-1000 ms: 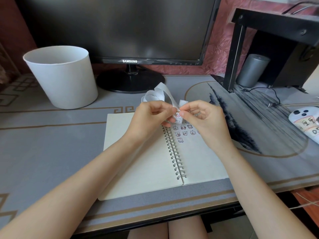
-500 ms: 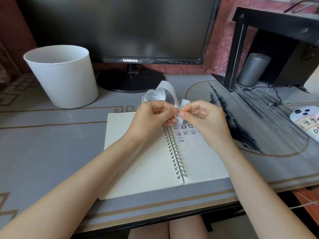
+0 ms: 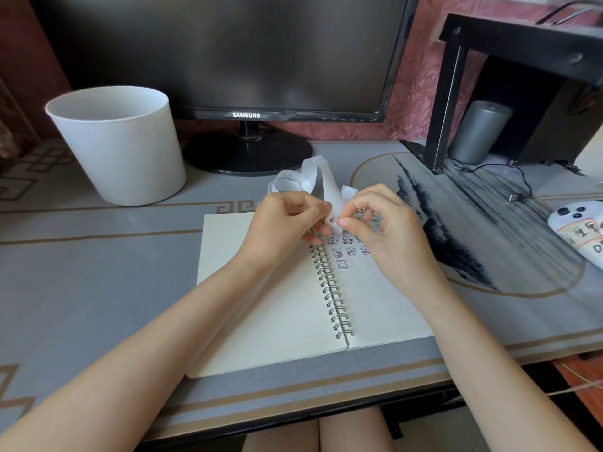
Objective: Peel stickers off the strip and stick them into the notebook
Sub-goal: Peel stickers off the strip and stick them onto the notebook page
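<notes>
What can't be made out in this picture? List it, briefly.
Head view:
- The sticker pinched by the right hand: tiny, fingertips cover it; free of the strip in the left hand or not, cannot tell.
- Upper stickers on the notebook: behind the right hand.
- The white object, far right: cut by the frame edge.
- Floor of the bin: behind its own wall.

Both bare forearms rise from the lower corners of the frame and converge just above its centre. The left hand (image 3: 284, 226) curls its fingers (image 3: 310, 208) inward, pinching the strip (image 3: 315, 177). The right hand (image 3: 391, 233) meets it from the right (the fingertips of the two nearly touch), thumb and forefinger pinched on the same strip, the other fingers loosely curled.
</notes>
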